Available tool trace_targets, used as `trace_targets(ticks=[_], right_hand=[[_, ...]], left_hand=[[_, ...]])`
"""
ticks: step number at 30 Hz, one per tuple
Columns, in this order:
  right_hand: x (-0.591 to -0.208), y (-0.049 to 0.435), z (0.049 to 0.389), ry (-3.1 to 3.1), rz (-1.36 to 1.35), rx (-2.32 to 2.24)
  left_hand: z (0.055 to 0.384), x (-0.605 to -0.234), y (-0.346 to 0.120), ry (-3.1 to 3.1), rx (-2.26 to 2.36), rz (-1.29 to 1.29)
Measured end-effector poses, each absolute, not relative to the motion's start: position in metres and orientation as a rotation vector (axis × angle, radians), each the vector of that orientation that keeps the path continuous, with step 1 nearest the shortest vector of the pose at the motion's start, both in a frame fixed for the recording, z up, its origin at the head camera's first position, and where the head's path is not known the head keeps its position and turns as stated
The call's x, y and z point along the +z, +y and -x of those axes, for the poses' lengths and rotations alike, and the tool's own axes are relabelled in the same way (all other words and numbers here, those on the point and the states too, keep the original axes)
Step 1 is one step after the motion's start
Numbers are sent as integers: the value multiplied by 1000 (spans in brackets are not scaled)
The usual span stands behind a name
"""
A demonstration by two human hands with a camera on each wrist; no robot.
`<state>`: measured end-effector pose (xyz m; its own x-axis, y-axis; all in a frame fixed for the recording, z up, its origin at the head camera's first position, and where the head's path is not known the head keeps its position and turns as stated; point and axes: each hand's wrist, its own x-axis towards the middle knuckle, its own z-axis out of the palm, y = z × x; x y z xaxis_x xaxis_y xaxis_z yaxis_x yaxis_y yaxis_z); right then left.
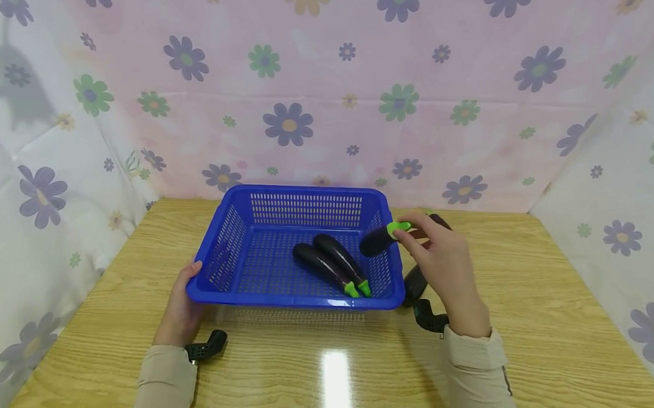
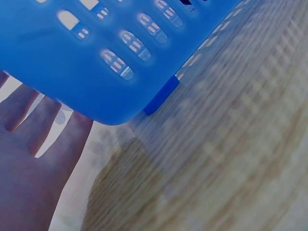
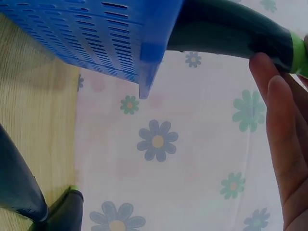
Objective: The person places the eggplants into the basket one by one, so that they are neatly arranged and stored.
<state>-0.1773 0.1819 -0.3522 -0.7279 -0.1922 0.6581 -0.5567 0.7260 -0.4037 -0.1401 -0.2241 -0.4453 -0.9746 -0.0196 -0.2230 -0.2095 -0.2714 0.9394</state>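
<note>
A blue plastic basket (image 1: pixel 295 300) with slotted walls stands on the table. My left hand (image 1: pixel 184 298) holds its near left side, thumb on the rim; in the left wrist view its fingers (image 2: pixel 41 118) lie along the outer wall. Two dark purple eggplants (image 1: pixel 326 268) with green caps rest side by side inside the basket. Over the right rim, my right hand (image 1: pixel 442 258) pinches another eggplant (image 1: pixel 376 241) near its green cap, the dark end pointing into the basket. The right wrist view shows this eggplant (image 3: pixel 226 33) above the basket's edge.
More eggplants lie on the wooden table right of the basket: one (image 1: pixel 414 286) close to its wall, another (image 1: pixel 439 220) farther back, partly hidden by my right hand. A flower-patterned cloth (image 1: pixel 331 107) hangs behind the table and at both sides.
</note>
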Motion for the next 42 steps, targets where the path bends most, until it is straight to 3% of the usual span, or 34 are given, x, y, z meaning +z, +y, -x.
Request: trace_targets(ticks=[42], right_hand=[[-373,188,191,-2815,-546,754]], left_hand=[[140,-444,-224,1798,2408,295]])
